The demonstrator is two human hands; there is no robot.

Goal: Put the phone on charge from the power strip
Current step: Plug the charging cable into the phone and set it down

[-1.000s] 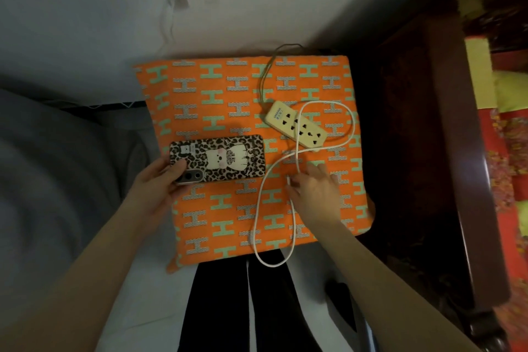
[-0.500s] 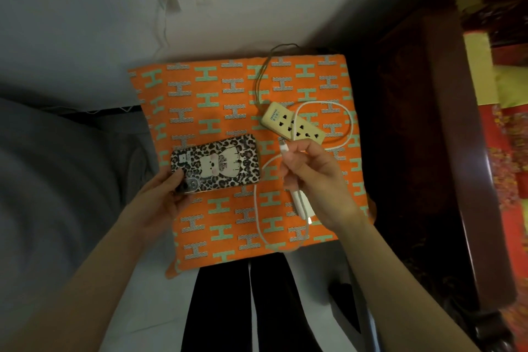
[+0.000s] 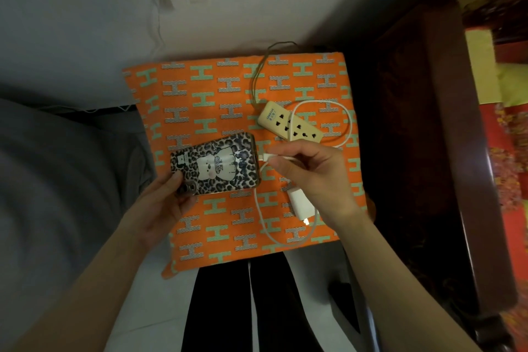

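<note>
Phone [image 3: 215, 166]: held face down just over the orange patterned cushion [image 3: 200, 88], patterned case up; bottom edge turned toward the plug.
Left hand [image 3: 168, 203]: curled round the camera end of the phone, thumb on the back, fingers underneath.
Right hand [image 3: 311, 177]: thumb and forefinger pinched on the cable [image 3: 347, 123] just behind the small plug [image 3: 264, 156]; the plug tip is level with the phone's bottom edge and just beside it; whether it is seated cannot be told.
Charger block [image 3: 300, 203]: lying on the cushion under the right wrist, not yet in the power strip [image 3: 290, 126].
Handling: phone judged rigid, glossy case likely slippery, so a grip across both long edges is advised. Cable is limp; it is best taken at the stiff plug collar.
Arm pose: both forearms are reached forward, wrists turned inward toward each other.
</note>
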